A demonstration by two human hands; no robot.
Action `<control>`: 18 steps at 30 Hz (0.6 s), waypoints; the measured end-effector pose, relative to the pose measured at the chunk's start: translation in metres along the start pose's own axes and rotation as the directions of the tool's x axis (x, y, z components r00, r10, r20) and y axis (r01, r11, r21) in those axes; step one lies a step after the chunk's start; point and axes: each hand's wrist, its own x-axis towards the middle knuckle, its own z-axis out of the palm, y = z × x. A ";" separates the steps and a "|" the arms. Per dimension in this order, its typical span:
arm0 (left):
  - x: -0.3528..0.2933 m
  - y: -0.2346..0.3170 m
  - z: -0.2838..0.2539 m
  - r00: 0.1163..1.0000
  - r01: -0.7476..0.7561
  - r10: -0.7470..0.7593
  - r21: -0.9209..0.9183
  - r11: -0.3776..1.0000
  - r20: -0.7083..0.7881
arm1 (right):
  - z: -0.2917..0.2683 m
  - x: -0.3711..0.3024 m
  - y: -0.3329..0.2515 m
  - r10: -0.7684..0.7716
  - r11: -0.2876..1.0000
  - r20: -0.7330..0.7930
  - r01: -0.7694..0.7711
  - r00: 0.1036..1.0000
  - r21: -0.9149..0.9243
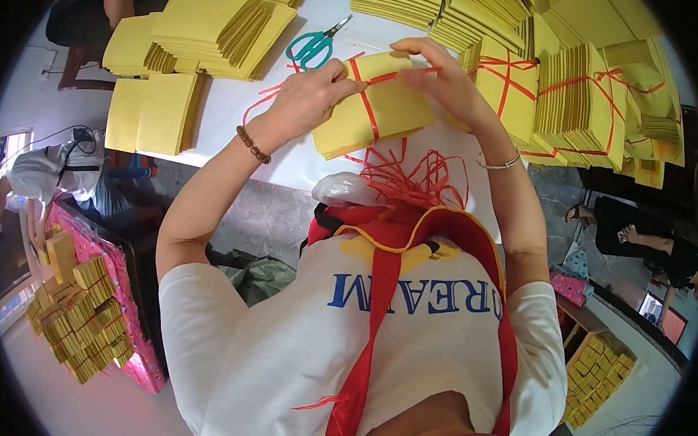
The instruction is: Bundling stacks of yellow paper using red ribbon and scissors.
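Note:
A stack of yellow paper envelopes (387, 111) lies on the white table in front of me, wrapped crosswise with red plastic ribbon (368, 112). At the stack's left edge my left hand (313, 99) is closed, its fingers pinching the ribbon. Across the top, the ribbon runs to my right hand (444, 81), whose thumb and bent fingers grip it while the index finger reaches over the far edge. Teal-handled scissors (314, 48) lie beyond my left hand. Loose red ribbon strands (417, 176) bunch at the table's near edge, by my red apron (396, 224).
Yellow stacks without ribbon (157, 109) stand at left; ribbon-tied bundles (578, 103) crowd the right. Another person (59, 172) works at far left beside a pink-covered table (123, 306) piled with bundles. A person in black (638, 236) sits at right. More bundles (601, 374) fill a box.

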 end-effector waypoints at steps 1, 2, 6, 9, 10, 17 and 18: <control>-0.001 -0.001 0.001 1.000 0.007 -0.007 -0.002 1.000 -0.014 | -0.001 -0.004 0.003 -0.127 0.903 0.017 0.122 0.992 -0.411; -0.001 -0.001 0.002 1.000 0.004 -0.004 -0.008 1.000 -0.014 | -0.001 -0.008 0.004 -0.230 0.633 0.083 0.214 0.970 -0.744; 0.002 -0.007 0.005 0.998 -0.042 0.042 -0.003 0.999 -0.044 | 0.006 -0.010 0.004 -0.210 0.481 0.156 0.241 0.965 -0.843; 0.003 -0.007 0.003 0.999 -0.039 0.041 0.031 0.999 -0.034 | 0.014 -0.005 0.016 -0.247 0.420 0.200 0.290 0.948 -0.860; 0.002 -0.005 0.001 0.999 -0.037 0.038 0.029 0.999 -0.035 | 0.018 -0.003 0.021 -0.228 0.357 0.235 0.305 0.945 -0.883; 0.003 0.002 -0.001 0.995 -0.060 0.057 -0.036 0.998 -0.081 | 0.032 -0.002 0.018 -0.180 0.780 0.097 0.203 0.979 -0.592; 0.001 0.001 -0.003 0.997 -0.017 0.011 -0.071 0.997 -0.083 | 0.030 0.000 0.016 -0.187 0.779 0.082 0.198 0.979 -0.594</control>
